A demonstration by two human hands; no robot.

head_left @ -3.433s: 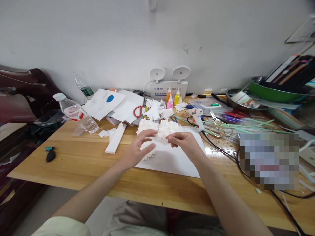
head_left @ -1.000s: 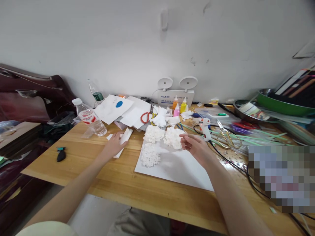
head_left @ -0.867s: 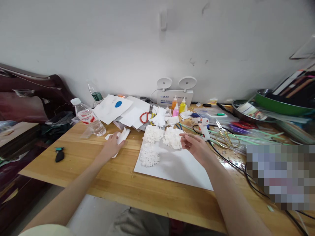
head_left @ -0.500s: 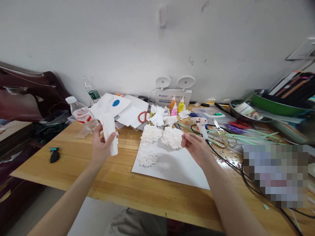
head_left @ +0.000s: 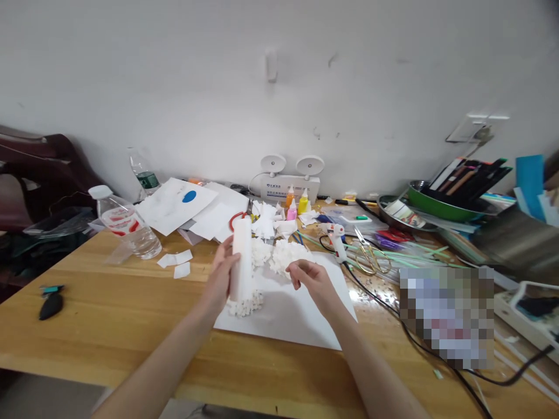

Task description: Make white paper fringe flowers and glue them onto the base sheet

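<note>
My left hand (head_left: 222, 273) is closed around a tall white piece of paper (head_left: 243, 256), rolled or folded, held upright over the left part of a white sheet (head_left: 297, 308). My right hand (head_left: 312, 279) has its fingers curled in a pinch above the sheet; whatever is between the fingertips is hidden or too small to name. Just behind it sits a bumpy white paper cluster (head_left: 286, 256). A second cluster (head_left: 261, 251) is partly covered by the held paper, and a third cluster (head_left: 248, 305) shows below it.
Small paper squares (head_left: 181, 269) lie left of my left hand, near a water bottle (head_left: 128, 224). Rightward are a glue gun (head_left: 338, 241), gold-handled scissors (head_left: 371, 256) and a black cable (head_left: 371, 294). Paint bottles (head_left: 292, 209) and a twin-lamp emergency light (head_left: 286, 185) stand behind.
My left hand has brought the white paper rightward, over the sheet's left side. My right hand stays near the clusters, its fingers more curled. The view has shifted, and paper squares now show at left.
</note>
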